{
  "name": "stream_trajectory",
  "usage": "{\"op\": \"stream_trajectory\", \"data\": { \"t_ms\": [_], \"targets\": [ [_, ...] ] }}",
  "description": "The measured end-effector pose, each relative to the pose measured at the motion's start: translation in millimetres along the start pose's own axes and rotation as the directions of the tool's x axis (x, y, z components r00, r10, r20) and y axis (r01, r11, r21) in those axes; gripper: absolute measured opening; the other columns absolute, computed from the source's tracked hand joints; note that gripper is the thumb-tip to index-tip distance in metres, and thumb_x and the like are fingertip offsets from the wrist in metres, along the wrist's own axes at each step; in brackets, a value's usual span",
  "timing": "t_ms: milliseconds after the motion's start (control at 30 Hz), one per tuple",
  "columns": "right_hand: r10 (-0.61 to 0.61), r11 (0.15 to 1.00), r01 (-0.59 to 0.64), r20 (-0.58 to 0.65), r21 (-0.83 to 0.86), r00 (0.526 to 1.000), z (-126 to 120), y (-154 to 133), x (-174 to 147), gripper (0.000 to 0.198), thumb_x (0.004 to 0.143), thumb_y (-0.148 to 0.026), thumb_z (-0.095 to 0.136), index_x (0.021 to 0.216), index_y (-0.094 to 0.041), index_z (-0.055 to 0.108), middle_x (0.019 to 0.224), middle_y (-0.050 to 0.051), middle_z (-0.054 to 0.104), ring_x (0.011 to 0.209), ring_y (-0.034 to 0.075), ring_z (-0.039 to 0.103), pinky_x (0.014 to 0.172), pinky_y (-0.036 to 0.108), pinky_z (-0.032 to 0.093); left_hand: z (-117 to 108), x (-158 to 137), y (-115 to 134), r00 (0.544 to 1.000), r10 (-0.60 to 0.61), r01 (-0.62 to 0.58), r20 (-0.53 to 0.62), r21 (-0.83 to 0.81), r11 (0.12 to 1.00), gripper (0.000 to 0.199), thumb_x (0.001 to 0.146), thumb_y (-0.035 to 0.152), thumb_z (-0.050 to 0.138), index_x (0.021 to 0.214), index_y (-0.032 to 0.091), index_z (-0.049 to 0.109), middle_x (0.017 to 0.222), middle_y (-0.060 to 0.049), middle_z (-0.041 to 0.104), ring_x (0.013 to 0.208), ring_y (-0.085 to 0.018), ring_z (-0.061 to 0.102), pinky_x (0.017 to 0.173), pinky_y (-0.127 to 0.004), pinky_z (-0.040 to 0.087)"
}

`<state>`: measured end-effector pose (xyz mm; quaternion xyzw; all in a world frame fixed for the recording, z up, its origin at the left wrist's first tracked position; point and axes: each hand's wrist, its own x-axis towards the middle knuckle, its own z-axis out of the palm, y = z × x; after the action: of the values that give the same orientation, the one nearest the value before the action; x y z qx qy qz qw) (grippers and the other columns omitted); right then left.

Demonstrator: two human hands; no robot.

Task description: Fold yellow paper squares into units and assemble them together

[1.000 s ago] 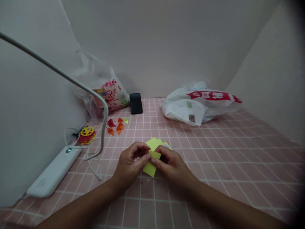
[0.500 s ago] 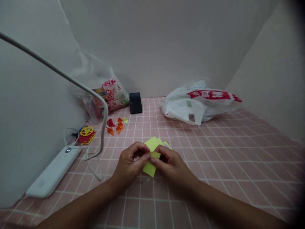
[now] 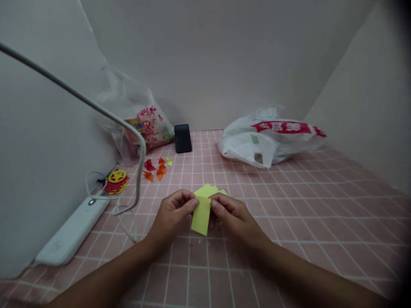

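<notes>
Between my two hands is a small yellow paper strip (image 3: pixel 201 217), its long side hanging toward me. My left hand (image 3: pixel 175 218) pinches its upper left corner between thumb and fingers. At the upper right corner, my right hand (image 3: pixel 233 218) grips the same paper, thumb on top. Just behind my fingers, more yellow paper sheets (image 3: pixel 205 190) lie fanned out on the table, partly hidden by the hands. Farther left rest several small folded paper pieces (image 3: pixel 160 172) in orange, red and yellow.
A white power strip-like box (image 3: pixel 72 233) and a grey cable (image 3: pixel 140 171) are on the left, beside red and yellow cut-out shapes (image 3: pixel 117 182). At the back stand a printed plastic bag (image 3: pixel 150 124), a black phone (image 3: pixel 183 138) and a white plastic bag (image 3: pixel 247 145). Pink checked cloth (image 3: pixel 289 205) covers the table.
The paper's upper part, folded over toward me before, now shows as one flat strip. My thumbs have moved up and apart to its top corners.
</notes>
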<state>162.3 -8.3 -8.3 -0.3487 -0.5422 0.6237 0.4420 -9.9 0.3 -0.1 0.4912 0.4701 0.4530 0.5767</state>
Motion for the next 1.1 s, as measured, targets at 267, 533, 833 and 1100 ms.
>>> {"op": "stream_trajectory", "data": {
  "t_ms": [267,533,833,1100],
  "targets": [
    [0.032,0.999,-0.032,-0.018,-0.002,0.999,-0.6,-0.5,1.8,0.025,0.087,-0.042,0.058,0.079,-0.018,0.061,0.068,-0.001,0.055,0.059,0.012,0.052,0.056,0.026,0.045,-0.2,-0.2,-2.5,0.997,-0.062,0.064,0.045,-0.046,0.997,0.025,0.076,0.038,0.072,0.078,0.016,0.062,0.068,0.000,0.061,0.061,-0.013,0.055,0.057,-0.024,0.045],
    [0.033,0.998,-0.036,-0.050,-0.056,0.998,-0.2,1.4,1.3,0.024,0.089,-0.036,0.056,0.072,-0.019,0.057,0.061,-0.002,0.054,0.053,0.011,0.049,0.051,0.024,0.038,0.8,-0.2,-0.9,0.999,-0.033,0.034,0.024,-0.032,0.999,0.022,0.075,0.035,0.073,0.077,0.015,0.062,0.068,0.002,0.059,0.061,-0.010,0.051,0.057,-0.021,0.041],
    [-0.061,0.963,0.017,-0.158,-0.267,0.985,-3.5,4.6,-0.6,0.029,0.091,-0.036,0.054,0.067,-0.020,0.053,0.061,-0.002,0.052,0.054,0.012,0.046,0.049,0.024,0.036,2.7,-2.8,1.5,0.997,0.081,-0.080,-0.007,0.086,0.993,0.019,0.073,0.032,0.073,0.078,0.017,0.064,0.070,0.001,0.060,0.065,-0.012,0.055,0.061,-0.023,0.045],
    [-0.129,0.906,0.059,-0.141,-0.418,0.981,-3.2,-0.5,-1.8,0.029,0.090,-0.032,0.055,0.065,-0.020,0.052,0.060,-0.002,0.051,0.054,0.012,0.046,0.051,0.026,0.035,1.7,-3.6,1.9,0.990,0.136,-0.142,0.045,0.180,0.973,0.019,0.081,0.032,0.067,0.073,0.015,0.065,0.067,0.001,0.058,0.063,-0.012,0.051,0.059,-0.023,0.042]
  ]
}}
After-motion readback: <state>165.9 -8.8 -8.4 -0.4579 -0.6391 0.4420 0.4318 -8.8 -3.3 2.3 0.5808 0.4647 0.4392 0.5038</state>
